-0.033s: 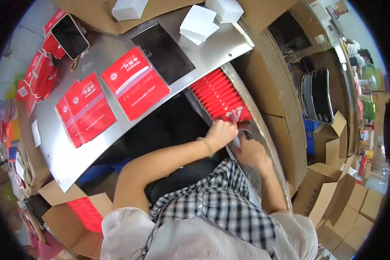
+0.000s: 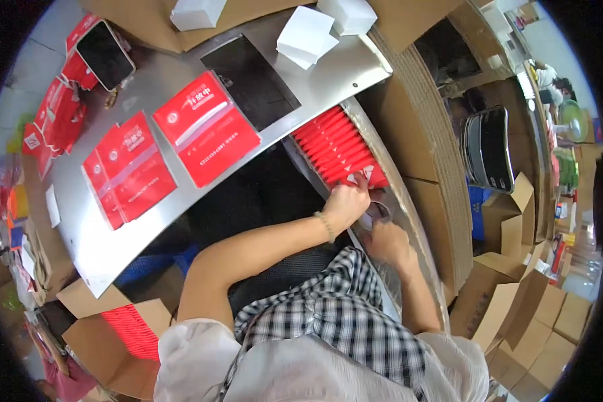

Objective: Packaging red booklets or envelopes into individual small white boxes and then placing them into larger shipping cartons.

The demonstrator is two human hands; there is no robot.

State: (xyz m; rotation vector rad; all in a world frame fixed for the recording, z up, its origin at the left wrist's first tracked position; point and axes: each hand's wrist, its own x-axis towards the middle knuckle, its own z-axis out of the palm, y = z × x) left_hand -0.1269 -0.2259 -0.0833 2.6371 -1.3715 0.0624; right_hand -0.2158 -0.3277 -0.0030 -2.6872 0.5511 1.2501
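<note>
My left hand (image 2: 347, 206), a beaded bracelet at its wrist, is closed at the near end of a tight row of red packets (image 2: 335, 144). One of its fingers presses on the nearest packet's face; the other fingers curl out of sight. The row stands in a narrow cardboard box (image 2: 409, 201) beside the metal table. My right hand (image 2: 388, 242) is a little nearer, inside the same box, its fingers curled and partly blurred. What it holds, if anything, is hidden. A ring-shaped thing (image 2: 378, 209), perhaps a tape roll, lies between the hands.
On the metal table (image 2: 130, 251) lie two flat stacks of red packets (image 2: 208, 127), a black panel (image 2: 251, 80), a phone (image 2: 106, 55) and white paper pieces (image 2: 306, 37). Flattened cardboard (image 2: 442, 161) stands at the right. An open carton (image 2: 104, 342) at lower left holds red packets.
My right hand has drawn slightly back toward me, leaving more of the ring-shaped thing in sight. My left hand stays at the red packets. The view has shifted a little.
</note>
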